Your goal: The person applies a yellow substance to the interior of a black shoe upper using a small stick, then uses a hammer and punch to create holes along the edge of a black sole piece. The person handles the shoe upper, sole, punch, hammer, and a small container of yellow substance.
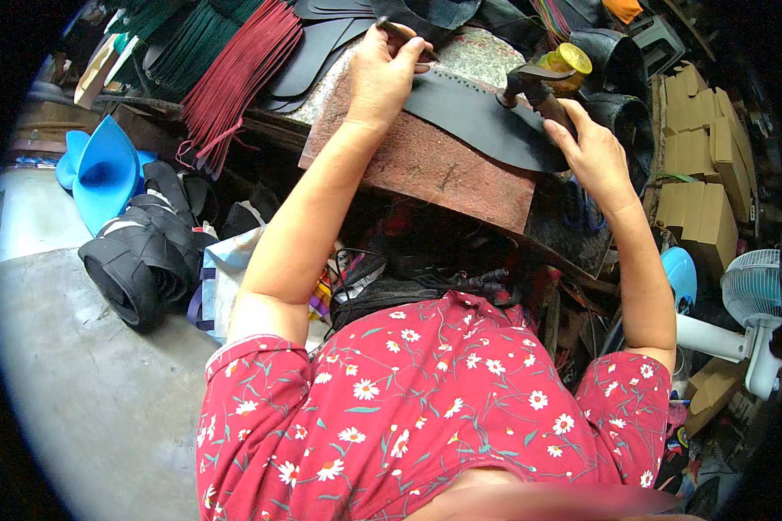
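A black, curved, sole-like sheet (487, 126) lies on a reddish-brown board (452, 178), a row of small holes or marks along its far edge. At the sheet's far left end, my left hand (381, 80) is closed around a dark rod-like tool (400, 33), which looks like a punch. Its tip is hard to make out near the fingers. My right hand (595, 156) grips the handle of a hammer (547, 102), whose dark metal head is over the right part of the sheet. Whether the head touches the sheet I cannot tell.
Red straps (243, 74) and dark green bundles (187, 52) hang over the bench at the left, beside stacked black sole shapes (317, 65). A yellow container (572, 61) stands behind the hammer. Cardboard boxes (691, 143) and a fan (750, 286) are at right, black rolls (135, 260) at left.
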`<state>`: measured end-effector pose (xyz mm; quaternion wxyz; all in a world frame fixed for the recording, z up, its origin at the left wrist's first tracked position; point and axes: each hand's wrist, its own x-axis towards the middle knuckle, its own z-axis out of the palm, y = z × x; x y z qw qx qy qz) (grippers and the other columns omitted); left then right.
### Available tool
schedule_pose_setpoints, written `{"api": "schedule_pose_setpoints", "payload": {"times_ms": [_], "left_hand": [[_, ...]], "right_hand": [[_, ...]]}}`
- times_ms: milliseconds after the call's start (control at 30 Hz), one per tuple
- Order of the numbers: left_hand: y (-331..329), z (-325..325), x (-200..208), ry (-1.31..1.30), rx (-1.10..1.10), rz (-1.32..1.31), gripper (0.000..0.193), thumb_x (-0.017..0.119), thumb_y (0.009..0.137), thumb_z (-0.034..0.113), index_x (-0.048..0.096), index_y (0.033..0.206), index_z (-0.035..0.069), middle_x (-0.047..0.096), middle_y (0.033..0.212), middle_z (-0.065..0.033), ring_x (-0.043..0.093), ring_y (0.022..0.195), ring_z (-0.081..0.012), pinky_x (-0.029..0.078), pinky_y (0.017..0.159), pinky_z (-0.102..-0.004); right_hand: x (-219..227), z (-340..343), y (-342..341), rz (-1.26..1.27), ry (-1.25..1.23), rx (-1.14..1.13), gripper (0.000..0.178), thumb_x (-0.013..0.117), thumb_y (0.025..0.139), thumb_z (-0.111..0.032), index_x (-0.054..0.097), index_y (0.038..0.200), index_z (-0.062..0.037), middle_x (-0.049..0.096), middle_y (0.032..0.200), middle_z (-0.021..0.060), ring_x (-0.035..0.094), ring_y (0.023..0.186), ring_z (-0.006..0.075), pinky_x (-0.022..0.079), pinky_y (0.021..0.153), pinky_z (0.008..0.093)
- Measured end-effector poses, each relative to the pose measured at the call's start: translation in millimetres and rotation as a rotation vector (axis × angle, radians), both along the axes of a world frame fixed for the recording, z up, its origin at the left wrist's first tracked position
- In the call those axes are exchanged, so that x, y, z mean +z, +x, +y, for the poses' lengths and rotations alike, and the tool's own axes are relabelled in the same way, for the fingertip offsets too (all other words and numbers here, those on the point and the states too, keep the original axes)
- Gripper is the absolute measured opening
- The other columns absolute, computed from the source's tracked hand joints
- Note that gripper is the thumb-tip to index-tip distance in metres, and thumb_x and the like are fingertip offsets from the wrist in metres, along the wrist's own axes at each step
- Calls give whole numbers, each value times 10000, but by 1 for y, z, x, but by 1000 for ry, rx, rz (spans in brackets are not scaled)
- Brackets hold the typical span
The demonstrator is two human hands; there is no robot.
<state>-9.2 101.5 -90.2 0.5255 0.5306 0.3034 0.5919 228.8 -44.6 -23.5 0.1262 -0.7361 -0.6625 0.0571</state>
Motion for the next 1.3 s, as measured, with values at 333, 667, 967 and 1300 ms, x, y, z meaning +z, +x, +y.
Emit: {"api": "schedule_pose_setpoints", "payload": {"times_ms": [333, 667, 967, 1300], "left_hand": [[-5, 1, -11, -48, -4, 310, 139, 690, 870, 81, 618, 959, 3, 700, 787, -82, 676, 669, -116, 552, 613, -261], [17, -14, -4, 768, 269, 946, 199, 661, 871, 116, 572, 1002, -5, 664, 721, -184, 695, 671, -306, 561, 587, -391], [7, 5, -16, -8, -58, 274, 124, 661, 881, 80, 608, 942, -14, 707, 802, -129, 701, 665, -171, 572, 593, -293], [20, -16, -4, 683, 260, 894, 174, 676, 875, 151, 596, 951, 17, 651, 702, -152, 688, 657, -296, 546, 598, -356]], "right_hand": [[45, 10, -8, 190, 360, 187, 373, 645, 916, -362, 617, 1194, -115, 696, 973, 193, 676, 921, 389, 535, 754, 398], [26, 15, -32, 100, 295, 116, 375, 605, 935, -392, 587, 1213, -141, 693, 971, 201, 673, 921, 392, 535, 757, 427], [40, 12, -3, 288, 367, 152, 388, 607, 949, -336, 591, 1265, -111, 661, 943, 141, 624, 869, 278, 492, 722, 339], [20, 6, -26, 166, 306, 116, 394, 591, 944, -404, 569, 1243, -148, 689, 961, 208, 678, 906, 390, 541, 748, 435]]}}
